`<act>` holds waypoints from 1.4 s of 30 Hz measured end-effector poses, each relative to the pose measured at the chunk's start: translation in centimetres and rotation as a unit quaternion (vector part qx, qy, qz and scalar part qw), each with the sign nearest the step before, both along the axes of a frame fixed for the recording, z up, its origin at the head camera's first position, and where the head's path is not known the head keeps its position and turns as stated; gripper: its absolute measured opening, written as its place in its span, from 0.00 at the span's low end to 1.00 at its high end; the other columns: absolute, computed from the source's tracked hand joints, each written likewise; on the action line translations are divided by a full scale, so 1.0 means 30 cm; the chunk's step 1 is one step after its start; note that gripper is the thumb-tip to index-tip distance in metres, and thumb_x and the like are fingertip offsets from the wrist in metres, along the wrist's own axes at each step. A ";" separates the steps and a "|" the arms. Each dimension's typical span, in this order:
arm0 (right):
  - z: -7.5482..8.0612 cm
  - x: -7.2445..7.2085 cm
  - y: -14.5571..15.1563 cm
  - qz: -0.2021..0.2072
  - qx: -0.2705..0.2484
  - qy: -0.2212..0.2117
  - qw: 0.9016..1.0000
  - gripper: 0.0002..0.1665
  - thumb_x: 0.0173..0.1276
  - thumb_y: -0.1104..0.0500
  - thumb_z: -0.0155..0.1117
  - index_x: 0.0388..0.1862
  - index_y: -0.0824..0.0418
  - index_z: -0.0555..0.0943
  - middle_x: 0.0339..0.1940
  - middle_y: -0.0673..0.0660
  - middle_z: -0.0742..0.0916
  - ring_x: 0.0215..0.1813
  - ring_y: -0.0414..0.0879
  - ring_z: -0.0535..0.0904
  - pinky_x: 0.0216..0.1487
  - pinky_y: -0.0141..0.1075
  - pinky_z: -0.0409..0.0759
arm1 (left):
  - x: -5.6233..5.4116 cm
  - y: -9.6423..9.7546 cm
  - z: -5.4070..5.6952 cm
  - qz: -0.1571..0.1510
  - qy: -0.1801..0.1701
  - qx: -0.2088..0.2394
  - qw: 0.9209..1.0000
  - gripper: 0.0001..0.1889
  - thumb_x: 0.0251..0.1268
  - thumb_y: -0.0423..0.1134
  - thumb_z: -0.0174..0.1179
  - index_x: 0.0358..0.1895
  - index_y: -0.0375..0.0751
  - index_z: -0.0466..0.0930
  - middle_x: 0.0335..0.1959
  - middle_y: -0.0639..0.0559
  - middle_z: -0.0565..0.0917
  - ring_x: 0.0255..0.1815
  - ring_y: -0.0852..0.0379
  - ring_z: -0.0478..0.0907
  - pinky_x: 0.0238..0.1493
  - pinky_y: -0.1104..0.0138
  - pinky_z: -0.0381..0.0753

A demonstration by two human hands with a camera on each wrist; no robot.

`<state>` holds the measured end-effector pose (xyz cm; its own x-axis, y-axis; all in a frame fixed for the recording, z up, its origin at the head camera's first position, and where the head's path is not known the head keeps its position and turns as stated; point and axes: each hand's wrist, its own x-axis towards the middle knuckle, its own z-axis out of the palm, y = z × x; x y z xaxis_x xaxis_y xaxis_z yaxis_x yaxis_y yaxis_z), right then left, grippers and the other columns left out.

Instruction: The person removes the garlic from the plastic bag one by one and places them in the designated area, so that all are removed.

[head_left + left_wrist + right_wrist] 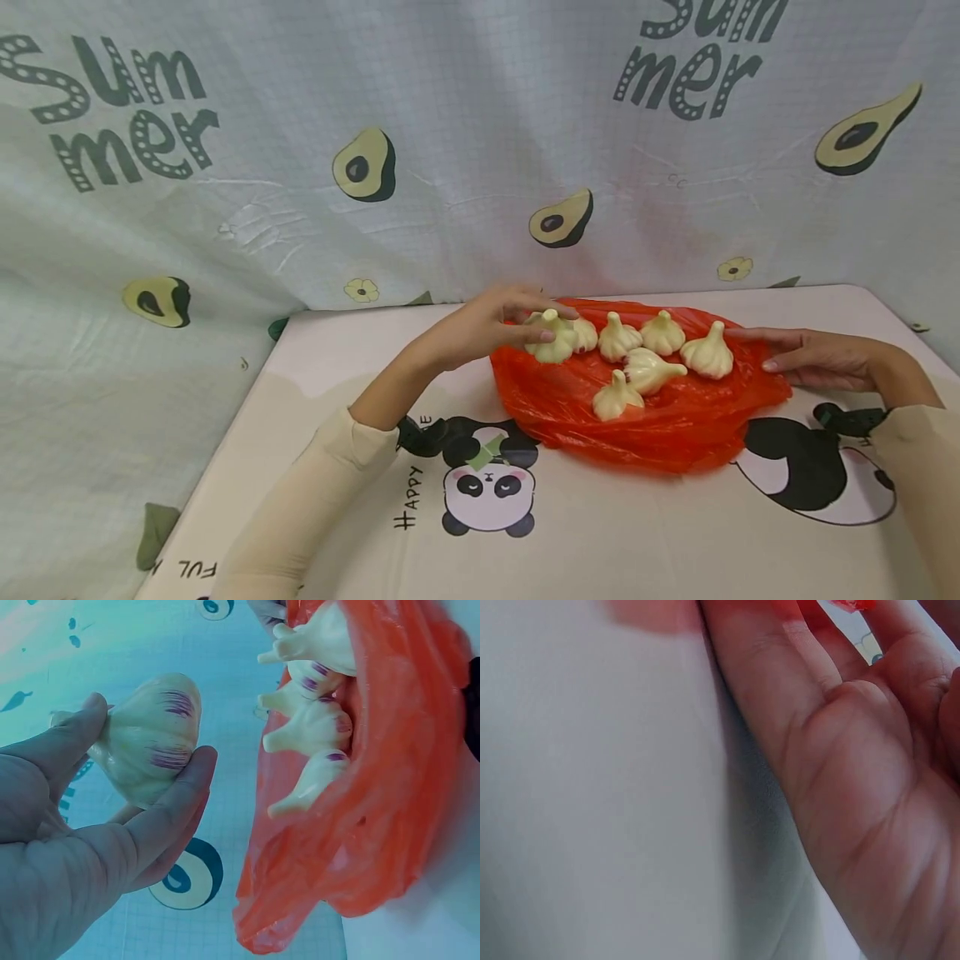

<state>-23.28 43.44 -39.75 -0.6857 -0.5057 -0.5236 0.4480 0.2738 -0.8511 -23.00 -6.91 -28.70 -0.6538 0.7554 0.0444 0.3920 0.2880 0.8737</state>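
My left hand point(495, 325) grips a garlic bulb point(551, 340) at the left side of a red plastic bag point(637, 442). In the left wrist view that bulb point(154, 739), cream with purple streaks, sits between thumb and fingers, raised clear of the bag. Several more garlic bulbs point(663, 333) rest on the spread bag, most with stems up and one bulb point(651, 371) tipped on its side. At the bag's right edge, my right hand point(828, 360) touches the plastic with fingers extended, fingertips close to the rightmost bulb point(708, 352). The right wrist view shows mostly its palm point(862, 772).
A white tabletop point(622, 533) with printed pandas lies under the bag. Behind it hangs a pale curtain point(450, 150) with avocado prints and lettering, close along the table's back edge. Dark straps point(847, 419) circle both wrists.
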 end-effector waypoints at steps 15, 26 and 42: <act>-0.001 -0.002 0.007 0.016 -0.027 -0.014 0.999 0.32 0.82 0.64 0.48 0.72 0.30 0.74 0.58 0.31 0.79 0.62 0.45 0.80 0.67 0.53 0.73 | 0.079 -0.106 -0.020 0.052 -0.003 -0.038 0.998 0.16 0.72 0.43 0.64 0.60 0.54 0.84 0.60 0.59 0.80 0.57 0.53 0.77 0.52 0.58 0.83; -0.004 0.001 0.008 0.005 -0.006 -0.009 1.000 0.31 0.83 0.63 0.49 0.71 0.29 0.73 0.56 0.31 0.78 0.62 0.46 0.80 0.67 0.54 0.73 | 0.125 -0.163 -0.030 0.059 -0.028 -0.030 0.997 0.15 0.72 0.44 0.64 0.60 0.56 0.84 0.59 0.57 0.78 0.56 0.50 0.79 0.50 0.59 0.85; 0.010 0.001 -0.006 0.006 -0.035 -0.023 0.999 0.31 0.83 0.65 0.47 0.72 0.33 0.74 0.57 0.32 0.80 0.62 0.44 0.80 0.67 0.54 0.73 | 0.145 -0.225 -0.029 0.091 -0.032 -0.038 0.995 0.15 0.72 0.45 0.63 0.59 0.56 0.84 0.57 0.54 0.79 0.55 0.48 0.79 0.50 0.57 0.84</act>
<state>-23.26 43.27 -39.44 -0.6558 -0.5497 -0.5174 0.4843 0.2194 -0.8469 -18.64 -13.67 -29.57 -0.7798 0.6236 -0.0547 0.2715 0.4156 0.8681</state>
